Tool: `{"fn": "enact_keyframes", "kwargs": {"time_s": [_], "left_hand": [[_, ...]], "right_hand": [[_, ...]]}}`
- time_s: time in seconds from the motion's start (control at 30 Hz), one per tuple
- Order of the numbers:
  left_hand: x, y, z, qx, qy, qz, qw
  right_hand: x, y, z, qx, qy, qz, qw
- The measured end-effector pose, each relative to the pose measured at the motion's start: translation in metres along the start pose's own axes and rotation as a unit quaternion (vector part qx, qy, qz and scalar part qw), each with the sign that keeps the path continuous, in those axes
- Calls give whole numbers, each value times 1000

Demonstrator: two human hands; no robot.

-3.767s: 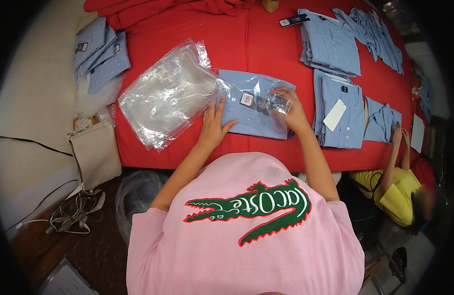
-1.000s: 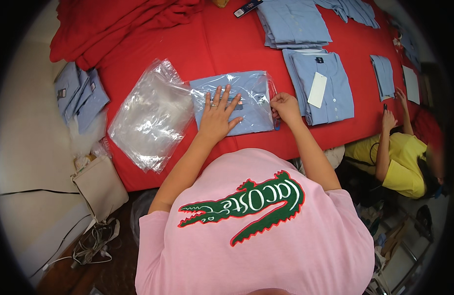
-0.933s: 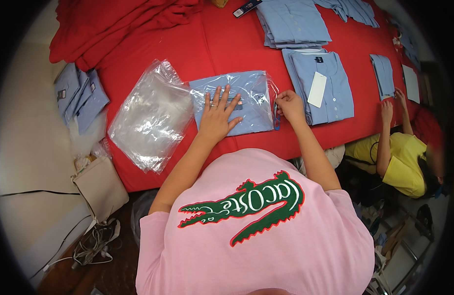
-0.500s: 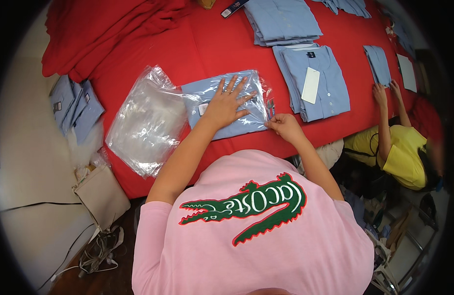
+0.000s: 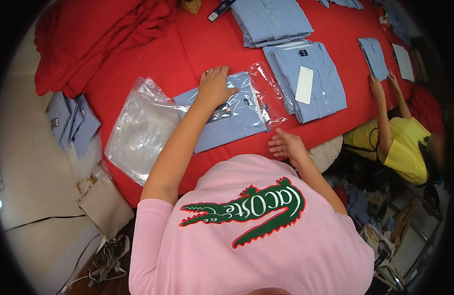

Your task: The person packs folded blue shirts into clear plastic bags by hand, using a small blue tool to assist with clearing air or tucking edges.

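A folded light-blue shirt (image 5: 237, 120) lies inside a clear plastic bag on the red-covered table in front of me. My left hand (image 5: 215, 87) rests on its far side, thumb apart from the fingers, and the forearm crosses the shirt's left part. Beyond the shirt's right edge the clear bag flap (image 5: 266, 96) is spread out on the cloth. My right hand (image 5: 288, 146) hovers by the near right corner of the bag with fingers apart, holding nothing. To the left, a pile of clear plastic bags (image 5: 143, 128) touches the bagged shirt.
Folded blue shirts (image 5: 315, 88) with a white tag lie to the right, another stack (image 5: 271, 22) behind them. Red fabric (image 5: 99, 39) is heaped at far left; bagged shirts (image 5: 72, 120) sit at the left edge. A co-worker in yellow (image 5: 404, 147) handles a folded blue piece (image 5: 373, 58) at right.
My right hand has let go of the bag's corner and drawn back toward me. My left hand has slid to the shirt's far side. The bag's right flap now lies spread out.
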State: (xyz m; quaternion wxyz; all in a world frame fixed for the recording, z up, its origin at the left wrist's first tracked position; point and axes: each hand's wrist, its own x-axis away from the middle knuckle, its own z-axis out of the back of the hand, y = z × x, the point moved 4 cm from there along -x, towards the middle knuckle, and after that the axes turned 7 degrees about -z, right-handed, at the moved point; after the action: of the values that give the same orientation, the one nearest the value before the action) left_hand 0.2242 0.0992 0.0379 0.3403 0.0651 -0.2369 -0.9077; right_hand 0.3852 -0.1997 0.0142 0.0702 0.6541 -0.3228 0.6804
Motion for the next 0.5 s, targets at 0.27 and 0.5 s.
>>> {"fn": "enact_keyframes", "kwargs": {"time_s": [0.27, 0.5], "left_hand": [[-4, 0, 20, 237, -143, 24, 961], [41, 24, 165, 480, -13, -5, 877]], "right_hand": [[-26, 10, -24, -88, -163, 86, 979], [40, -125, -72, -32, -171, 381, 908]]}}
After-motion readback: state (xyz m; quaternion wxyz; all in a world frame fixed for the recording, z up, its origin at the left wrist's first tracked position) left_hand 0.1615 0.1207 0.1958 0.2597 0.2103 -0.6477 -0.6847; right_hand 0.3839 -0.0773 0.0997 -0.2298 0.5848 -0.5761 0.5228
